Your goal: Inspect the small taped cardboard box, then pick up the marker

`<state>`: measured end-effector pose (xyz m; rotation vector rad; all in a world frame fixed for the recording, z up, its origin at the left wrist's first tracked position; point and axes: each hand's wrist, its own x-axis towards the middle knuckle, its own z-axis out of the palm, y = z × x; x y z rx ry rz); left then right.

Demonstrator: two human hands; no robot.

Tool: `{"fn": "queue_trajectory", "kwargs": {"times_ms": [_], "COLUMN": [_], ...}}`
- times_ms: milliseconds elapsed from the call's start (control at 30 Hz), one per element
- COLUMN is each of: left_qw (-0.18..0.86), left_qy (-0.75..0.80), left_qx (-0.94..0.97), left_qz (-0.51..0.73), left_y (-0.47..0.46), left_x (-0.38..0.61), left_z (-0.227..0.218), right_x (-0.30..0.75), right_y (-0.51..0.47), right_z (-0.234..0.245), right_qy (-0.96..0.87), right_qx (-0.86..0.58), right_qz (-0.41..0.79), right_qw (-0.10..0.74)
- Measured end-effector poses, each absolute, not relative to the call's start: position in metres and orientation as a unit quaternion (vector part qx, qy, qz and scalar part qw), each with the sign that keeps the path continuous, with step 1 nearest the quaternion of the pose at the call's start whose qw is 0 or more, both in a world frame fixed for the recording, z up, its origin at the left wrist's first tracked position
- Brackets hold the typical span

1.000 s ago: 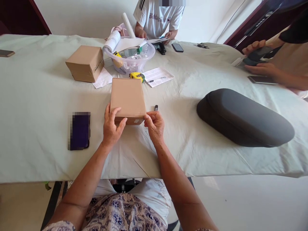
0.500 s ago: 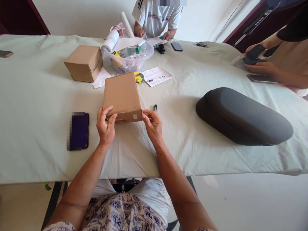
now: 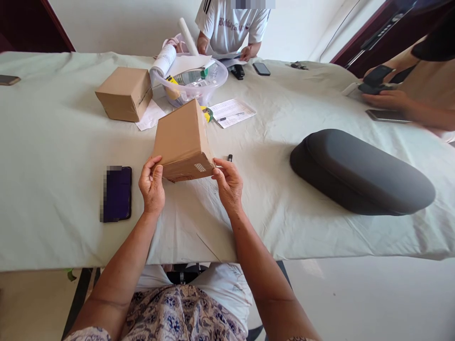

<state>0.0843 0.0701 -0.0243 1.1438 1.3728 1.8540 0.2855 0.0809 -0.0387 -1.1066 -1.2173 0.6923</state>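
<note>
Where the pale cloth-covered table begins at far left, a phone lies flat near the edge, and closer in a dark phone rests w/ its screen blurred. Behind that sits a closed cardboard cube box on a sheet of white paper. Left hand is closed on the near-left corner of the flat cardboard box, thumb on top, fingers curled under; the box is held off the cloth, tilted, far end raised, small white label on its near face. Right hand pinches the near-right corner btwn thumb & fingertips. Behind the box: a clear plastic bowl w/ paper rolls & odds inside, a yellow tape measure partly hidden by the box, a printed form w/ a pen on it. A black marker lies just beside the right hand. Further right a big dark grey oval case lies on the cloth. A person in a white shirt sits at the far side; at far right another person's hand holds a dark device, a phone flat near it.
</note>
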Motion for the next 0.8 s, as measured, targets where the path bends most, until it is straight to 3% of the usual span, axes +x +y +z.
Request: {"fn": "queue_trajectory", "kwargs": {"times_ms": [367,800], "left_qw": [0.407,0.513], "left_qy": [0.446,0.392], "left_qx": [0.347,0.238], "left_qz": [0.717,0.726], "left_y": [0.07,0.074], "left_x": [0.091,0.097], "left_z": [-0.024,-0.028], "right_x": [0.279,0.264], "right_y": [0.077,0.068], "right_z": [-0.034,-0.05], "right_qy": [-0.548,-0.687], "right_qx": [-0.408,-0.445], "right_qz": [0.323,0.248], "right_qw": [0.654,0.519]}}
